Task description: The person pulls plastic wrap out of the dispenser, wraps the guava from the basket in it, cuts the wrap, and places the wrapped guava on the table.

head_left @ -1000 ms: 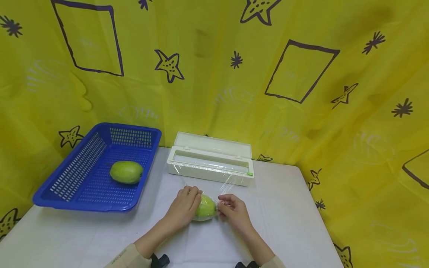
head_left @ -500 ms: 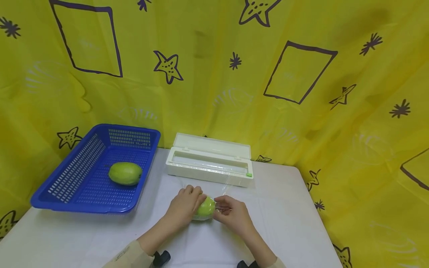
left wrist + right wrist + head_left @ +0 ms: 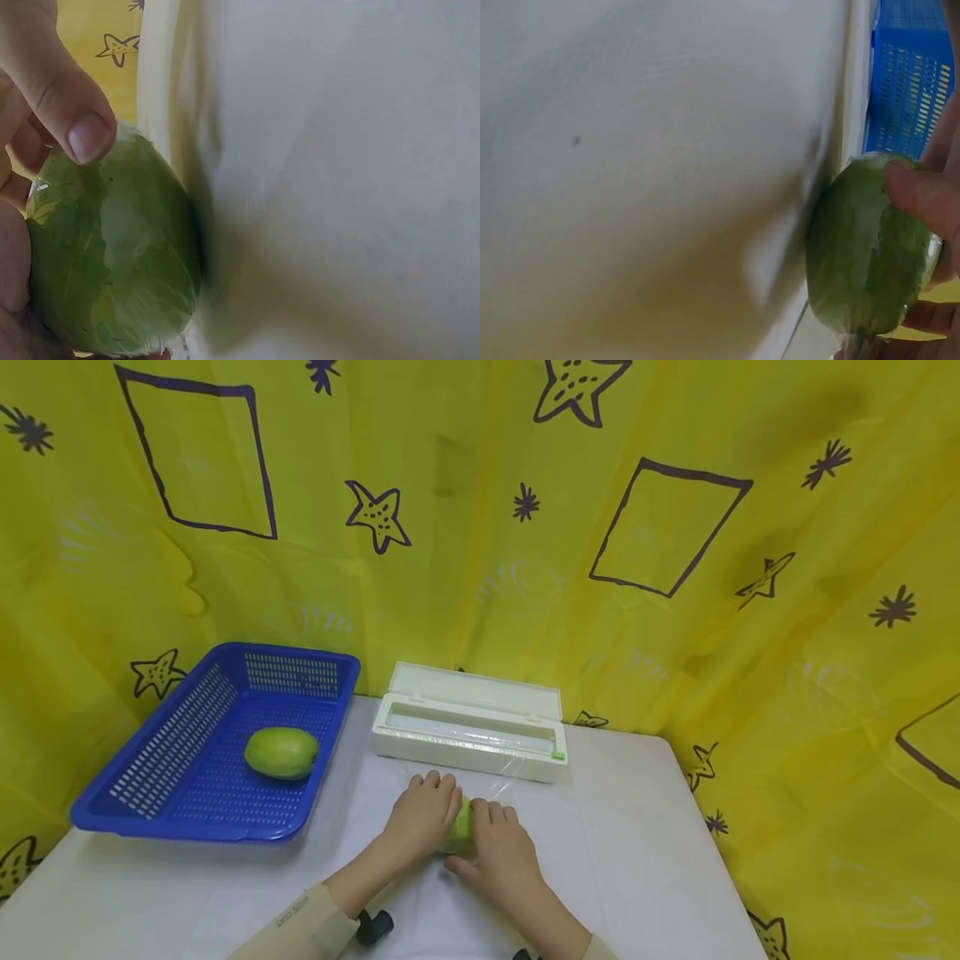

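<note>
A green oval fruit (image 3: pixel 461 832), wrapped in cling film, lies on the table between both hands. My left hand (image 3: pixel 422 814) grips its left part from above, fingers curled over it; the right wrist view shows the thumb on the wrapped fruit (image 3: pixel 870 247). My right hand (image 3: pixel 506 857) holds the right end, its thumb (image 3: pixel 86 131) pressed on the film in the left wrist view. A short stem (image 3: pixel 859 345) shows at that end under gathered film. Clear film (image 3: pixel 512 768) runs back toward the white cling film box (image 3: pixel 468 752), whose lid is up.
At left stands a blue plastic basket (image 3: pixel 217 822) holding another green fruit (image 3: pixel 282 753). The film roll (image 3: pixel 472 732) lies inside the open box, with a green slider (image 3: pixel 558 756) at its right end. A yellow patterned curtain (image 3: pixel 465 568) hangs behind the white table (image 3: pixel 630 843).
My right hand has gone from pinching film at the stem end to wrapping over the fruit's right end, close to my left hand. The left hand keeps its grip.
</note>
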Available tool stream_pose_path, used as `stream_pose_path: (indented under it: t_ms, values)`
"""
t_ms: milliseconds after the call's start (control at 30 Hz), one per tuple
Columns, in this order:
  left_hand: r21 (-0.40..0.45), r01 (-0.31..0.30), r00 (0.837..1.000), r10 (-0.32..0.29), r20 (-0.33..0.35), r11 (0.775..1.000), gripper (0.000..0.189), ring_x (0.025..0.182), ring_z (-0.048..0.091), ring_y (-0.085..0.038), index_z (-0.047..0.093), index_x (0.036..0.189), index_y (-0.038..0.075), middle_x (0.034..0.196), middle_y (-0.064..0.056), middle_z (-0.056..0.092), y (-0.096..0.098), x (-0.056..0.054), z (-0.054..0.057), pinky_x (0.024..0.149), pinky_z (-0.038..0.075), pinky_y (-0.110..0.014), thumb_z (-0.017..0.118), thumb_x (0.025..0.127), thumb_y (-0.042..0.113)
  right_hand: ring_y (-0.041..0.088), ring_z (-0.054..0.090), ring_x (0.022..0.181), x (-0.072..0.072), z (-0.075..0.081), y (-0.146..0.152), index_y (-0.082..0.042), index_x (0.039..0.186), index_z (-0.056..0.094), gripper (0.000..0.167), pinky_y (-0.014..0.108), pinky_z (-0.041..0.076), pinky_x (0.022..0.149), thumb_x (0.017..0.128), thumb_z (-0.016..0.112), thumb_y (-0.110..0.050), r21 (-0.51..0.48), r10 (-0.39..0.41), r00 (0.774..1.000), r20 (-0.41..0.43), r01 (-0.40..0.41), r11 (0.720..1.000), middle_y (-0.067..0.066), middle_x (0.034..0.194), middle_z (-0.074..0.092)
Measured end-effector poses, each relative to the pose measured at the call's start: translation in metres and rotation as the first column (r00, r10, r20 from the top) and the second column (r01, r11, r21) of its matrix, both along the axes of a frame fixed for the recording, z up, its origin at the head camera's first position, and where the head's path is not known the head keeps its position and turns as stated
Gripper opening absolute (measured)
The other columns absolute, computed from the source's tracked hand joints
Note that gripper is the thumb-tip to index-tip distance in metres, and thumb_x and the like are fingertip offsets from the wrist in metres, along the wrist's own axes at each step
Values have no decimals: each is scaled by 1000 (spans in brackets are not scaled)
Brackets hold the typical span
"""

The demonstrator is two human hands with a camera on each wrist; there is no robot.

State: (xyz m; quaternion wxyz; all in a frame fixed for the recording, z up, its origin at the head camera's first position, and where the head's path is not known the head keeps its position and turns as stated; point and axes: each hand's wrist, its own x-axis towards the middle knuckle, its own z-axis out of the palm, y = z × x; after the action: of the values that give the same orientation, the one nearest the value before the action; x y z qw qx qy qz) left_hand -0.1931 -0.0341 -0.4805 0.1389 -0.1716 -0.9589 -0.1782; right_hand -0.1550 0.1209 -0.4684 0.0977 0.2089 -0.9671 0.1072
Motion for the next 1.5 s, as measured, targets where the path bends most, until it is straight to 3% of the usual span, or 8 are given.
stream_pose_path:
  t_ms: [367, 600, 733, 933, 1133, 1233, 1367, 1500]
  values:
    - [63, -1, 1000, 0, 11, 998, 22, 68, 46, -21, 53, 88, 7, 84, -10, 48, -1, 0, -2, 51, 41, -30, 48, 104, 21, 21, 55, 94, -7, -7, -8, -13, 122, 55, 74, 32, 53, 67, 61, 92, -34, -195, -6, 999, -48, -4, 981, 7, 109, 51]
    - [101, -23, 1000, 24, -4, 995, 28, 79, 61, -29, 53, 123, 5, 100, -15, 61, 1, -3, 0, 55, 51, -37, 50, 103, 24, 17, 55, 81, -10, -9, -9, -14, 127, 48, 90, 29, 52, 62, 56, 96, -42, -120, 2, 994, -110, -15, 993, 4, 105, 47]
    - [90, -24, 1000, 23, 12, 996, 14, 70, 58, -25, 53, 105, 11, 90, -6, 60, 1, -4, 2, 49, 45, -34, 50, 104, 25, 19, 54, 78, -10, -9, -11, -14, 126, 47, 90, 28, 49, 57, 56, 96, -42, -78, 22, 990, -139, -33, 996, 4, 101, 48]
    - [112, -23, 999, 18, 43, 993, 28, 69, 58, -22, 54, 89, 13, 81, -2, 56, -4, -5, -1, 51, 47, -35, 44, 107, 31, 17, 60, 91, -16, -14, -2, -14, 127, 55, 86, 33, 55, 66, 59, 91, -51, -122, 6, 994, -106, -19, 992, 0, 107, 57]
    - [275, -9, 984, -41, 173, 962, 44, 90, 66, -27, 68, 117, 13, 117, -11, 61, -14, -3, 1, 74, 56, -45, 34, 108, 39, 16, 60, 94, -24, -15, 9, -13, 130, 59, 82, 35, 56, 77, 65, 88, -51, -169, 49, 997, -55, -58, 984, 1, 112, 59]
    - [345, -14, 975, -63, 212, 938, 45, 85, 67, -26, 52, 145, 20, 144, -18, 44, -21, 3, 1, 73, 56, -46, 39, 107, 41, 16, 61, 94, -28, -15, 14, -13, 133, 59, 81, 36, 56, 80, 67, 87, -51, -178, 64, 998, -21, -67, 982, 2, 114, 59]
    - [377, -39, 989, -19, 148, 925, 62, 89, 65, -23, 32, 156, 22, 154, -19, 29, -30, 17, -3, 70, 56, -41, 57, 101, 39, 15, 61, 97, -33, -15, 20, -15, 135, 58, 82, 36, 56, 85, 68, 86, -53, -183, 80, 997, 19, -75, 980, 0, 115, 59]
    - [321, -20, 1000, 11, 29, 947, 63, 116, 57, -32, 47, 144, 19, 146, -16, 40, -33, 33, -5, 82, 57, -49, 72, 90, 38, 13, 60, 98, -35, -14, 24, -17, 136, 57, 82, 35, 55, 87, 69, 84, -56, -198, 86, 995, 58, -73, 978, -3, 116, 58]
